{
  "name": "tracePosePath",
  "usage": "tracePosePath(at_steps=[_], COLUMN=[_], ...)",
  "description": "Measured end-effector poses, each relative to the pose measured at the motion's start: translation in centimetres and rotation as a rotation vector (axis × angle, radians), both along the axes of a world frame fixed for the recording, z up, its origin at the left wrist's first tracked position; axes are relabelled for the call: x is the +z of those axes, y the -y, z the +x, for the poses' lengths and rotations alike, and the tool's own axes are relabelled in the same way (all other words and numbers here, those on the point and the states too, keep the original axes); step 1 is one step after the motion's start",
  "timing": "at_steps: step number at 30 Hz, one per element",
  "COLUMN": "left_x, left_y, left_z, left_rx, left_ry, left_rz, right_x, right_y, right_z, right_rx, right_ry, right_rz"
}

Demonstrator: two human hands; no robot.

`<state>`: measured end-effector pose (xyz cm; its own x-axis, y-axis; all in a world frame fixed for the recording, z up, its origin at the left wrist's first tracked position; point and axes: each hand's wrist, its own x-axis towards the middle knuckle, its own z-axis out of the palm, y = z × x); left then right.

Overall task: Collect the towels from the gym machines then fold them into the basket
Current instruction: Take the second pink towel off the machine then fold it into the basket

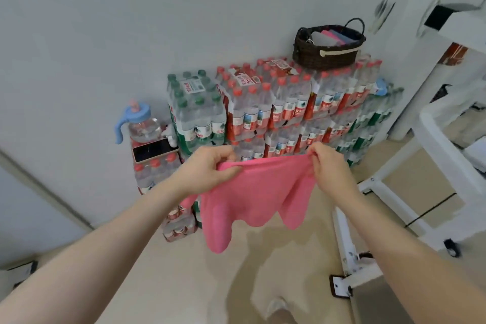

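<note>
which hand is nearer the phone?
Left. The left hand grips the pink towel just right of and slightly below the phone. The right hand pinches the towel's other corner, much farther right.

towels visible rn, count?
4: one pink towel held up by left hand and right hand; three folded in the basket, grey, pink, purple. More may be hidden underneath.

Bottle labels [289, 110] too blurred
</note>
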<state>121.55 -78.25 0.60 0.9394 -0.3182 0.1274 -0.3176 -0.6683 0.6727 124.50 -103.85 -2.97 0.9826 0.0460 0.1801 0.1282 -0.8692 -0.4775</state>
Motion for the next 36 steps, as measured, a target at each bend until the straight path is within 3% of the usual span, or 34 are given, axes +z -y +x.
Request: tracePosePath(at_steps=[4, 6, 9, 14, 17, 22, 29, 36], left_x=[0.2, 0.2, 0.7, 2.1, 2.4, 2.1, -2.0, -4.1], left_y=[-0.3, -0.4, -0.9, -2.0, -2.8, -5.7, -8.0, -9.2], left_z=[7.9, 11.8, 17.7, 25.9, 29.8, 36.1, 45.5, 50.3], left_rx=[0.219, 0.33, 0.498, 0.685, 0.785, 0.91, 0.802, 0.671], left_ry=[0.144, 0.174, 0.158, 0.21, 0.232, 0.224, 0.038, 0.331], left_rz=[0.099, 0.13, 0.082, 0.099, 0.109, 0.174, 0.651, 0.982], right_x=[1.5, 1.9, 2.6, 3.5, 3.9, 3.6, 0.6, -0.4], right_y=[0.2, -0.1, -0.4, -0.6, -1.6, -4.4, -7.9, -11.2], right_z=[9.4, 14.7, 22.2, 32.8, 37.9, 44.2, 51.2, 56.2], right_rx=[-0.044, -0.002, 0.171, 0.451, 0.419, 0.376, 0.36, 0.292], right_ry=[0.047, 0.052, 0.013, -0.003, 0.045, 0.073, -0.03, -0.058], right_rz=[0.296, 0.339, 0.286, -0.047, -0.125, -0.02, -0.024, 0.003])
